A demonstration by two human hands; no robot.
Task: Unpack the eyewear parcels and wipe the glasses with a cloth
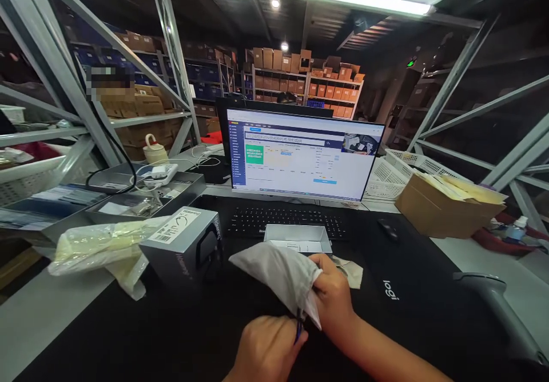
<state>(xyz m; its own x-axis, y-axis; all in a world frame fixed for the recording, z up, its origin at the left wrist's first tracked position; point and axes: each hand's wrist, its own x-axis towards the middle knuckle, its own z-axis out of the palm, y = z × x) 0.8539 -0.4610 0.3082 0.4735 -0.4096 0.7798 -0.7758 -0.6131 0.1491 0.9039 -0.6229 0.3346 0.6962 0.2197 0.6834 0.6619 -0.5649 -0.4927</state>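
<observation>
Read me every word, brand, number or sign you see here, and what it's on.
"logi": black desk mat
"Do", the rest unclear: keyboard
Blurred lettering and label: grey box
Text too small to read: monitor
Unreadable: small green lit sign

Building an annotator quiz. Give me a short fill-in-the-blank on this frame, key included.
1. The dark blue item below the pale pouch is held by the person's ____.
2. Of the person's two hands, the one nearer the computer mouse is the ____.
3. The white lettering on the black desk mat reads "____".
4. The monitor is switched ____.

Missing words: left hand; right hand; logi; on.
</observation>
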